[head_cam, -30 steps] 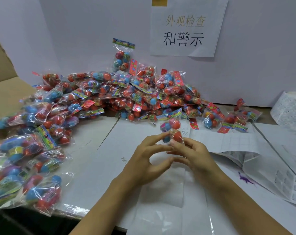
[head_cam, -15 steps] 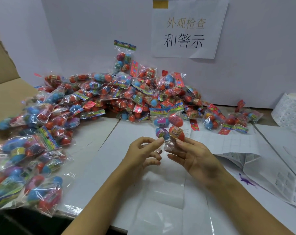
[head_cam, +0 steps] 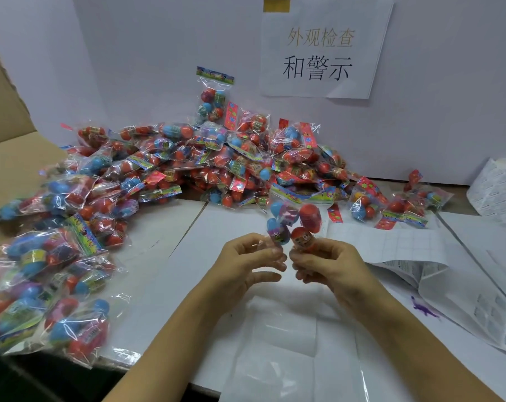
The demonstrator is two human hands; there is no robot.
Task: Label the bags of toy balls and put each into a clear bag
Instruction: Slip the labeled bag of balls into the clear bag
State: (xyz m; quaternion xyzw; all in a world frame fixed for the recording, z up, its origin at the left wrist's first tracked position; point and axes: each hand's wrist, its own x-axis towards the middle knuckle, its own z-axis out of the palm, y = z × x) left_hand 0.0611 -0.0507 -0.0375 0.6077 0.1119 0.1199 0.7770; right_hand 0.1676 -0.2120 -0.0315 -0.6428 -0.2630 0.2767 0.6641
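- Your left hand (head_cam: 247, 264) pinches the lower left edge of the ball bag (head_cam: 295, 220); keep this pinch light.
- The ball bag stands upright between both hands, above the clear bags (head_cam: 283, 338).
- Your right hand (head_cam: 325, 264) grips its bottom right; hold steady so the label goes on flat.

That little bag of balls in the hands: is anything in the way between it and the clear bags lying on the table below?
Nothing visible is. Both hands, left and right, pinch the bag of balls by its lower end, upright in the air. The clear bags lie flat right beneath, with only open air between them.
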